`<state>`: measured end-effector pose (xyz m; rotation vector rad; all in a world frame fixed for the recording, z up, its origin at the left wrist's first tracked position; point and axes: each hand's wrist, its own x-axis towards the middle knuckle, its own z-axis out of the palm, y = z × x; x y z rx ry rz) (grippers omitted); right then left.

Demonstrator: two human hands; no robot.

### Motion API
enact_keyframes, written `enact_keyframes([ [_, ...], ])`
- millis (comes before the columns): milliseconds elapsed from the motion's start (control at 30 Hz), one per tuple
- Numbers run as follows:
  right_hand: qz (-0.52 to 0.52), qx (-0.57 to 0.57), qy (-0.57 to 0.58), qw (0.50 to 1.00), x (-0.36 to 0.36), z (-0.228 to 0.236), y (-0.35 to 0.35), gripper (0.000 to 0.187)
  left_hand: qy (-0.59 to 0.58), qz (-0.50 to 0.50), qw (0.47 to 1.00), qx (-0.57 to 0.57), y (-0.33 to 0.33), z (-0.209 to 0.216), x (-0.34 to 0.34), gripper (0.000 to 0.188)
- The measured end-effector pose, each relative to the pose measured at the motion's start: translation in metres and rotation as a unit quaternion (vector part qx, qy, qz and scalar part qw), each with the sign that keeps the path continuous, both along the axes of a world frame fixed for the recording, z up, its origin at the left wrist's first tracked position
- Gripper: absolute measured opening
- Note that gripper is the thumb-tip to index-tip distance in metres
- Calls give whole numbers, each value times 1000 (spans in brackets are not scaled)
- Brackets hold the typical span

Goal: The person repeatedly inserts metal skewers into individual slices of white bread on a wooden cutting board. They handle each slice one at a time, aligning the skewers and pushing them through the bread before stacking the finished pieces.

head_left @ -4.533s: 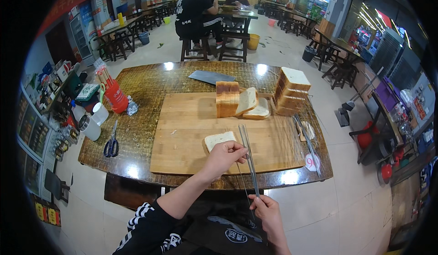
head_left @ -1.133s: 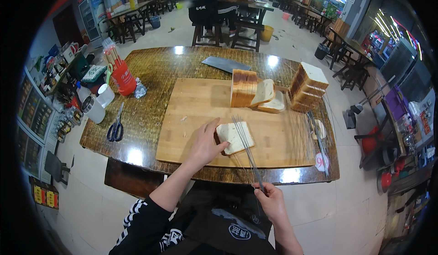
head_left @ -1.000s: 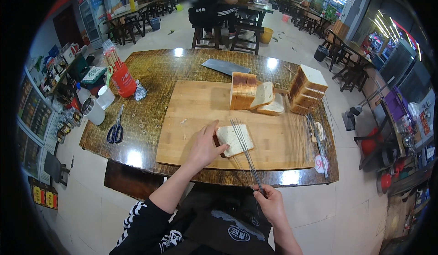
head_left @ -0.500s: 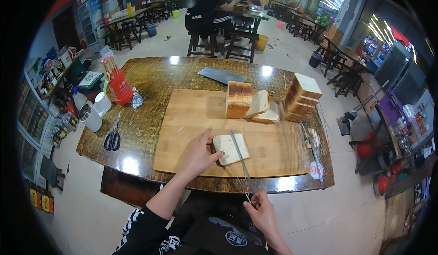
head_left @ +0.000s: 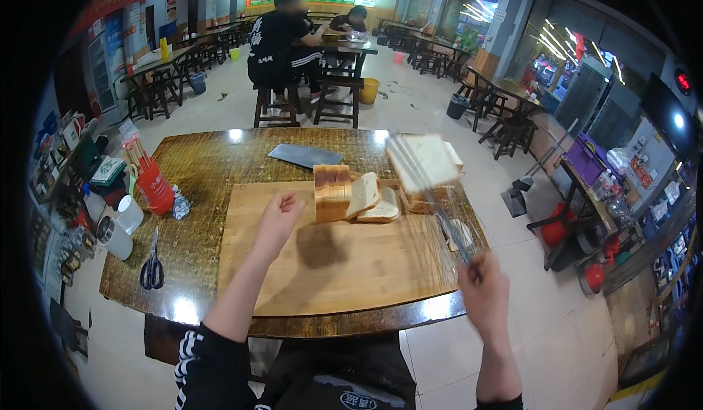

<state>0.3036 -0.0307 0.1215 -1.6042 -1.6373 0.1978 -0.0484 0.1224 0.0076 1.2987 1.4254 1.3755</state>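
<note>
Above the right side of the tabletop (head_left: 198, 172), a blurred bread slice (head_left: 420, 164) sits on thin skewers (head_left: 447, 228) — the right hand (head_left: 483, 287), fingers clamped on them — while the left hand (head_left: 281, 219), fingers curled together, hangs over the cutting board (head_left: 285, 289).

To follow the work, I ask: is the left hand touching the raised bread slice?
No, a wide gap separates the left hand from the raised bread slice.

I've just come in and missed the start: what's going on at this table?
The person's right hand holds thin metal skewers, a slice of bread at their far end, in the air and blurred. The left hand is over the cutting board, holding nothing visible. Other slices stand and lie at the board's far side.
</note>
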Motion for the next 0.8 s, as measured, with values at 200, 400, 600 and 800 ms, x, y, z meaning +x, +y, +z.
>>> enact_keyframes([
  [200, -18, 10, -40, 999, 28, 26, 103, 20, -107, -20, 990, -92, 67, -3, 22, 73],
  [400, -48, -13, -69, 996, 47, 16, 125, 23, -137, -56, 983, -113, 77, -3, 32, 74],
  [600, -35, -16, -52, 998, 47, 7, 127, 23, -175, -69, 972, -141, 76, -13, 12, 45],
  [800, -19, 6, -41, 999, 48, -2, 130, 23, -286, -27, 948, -136, 76, -28, -23, 38],
])
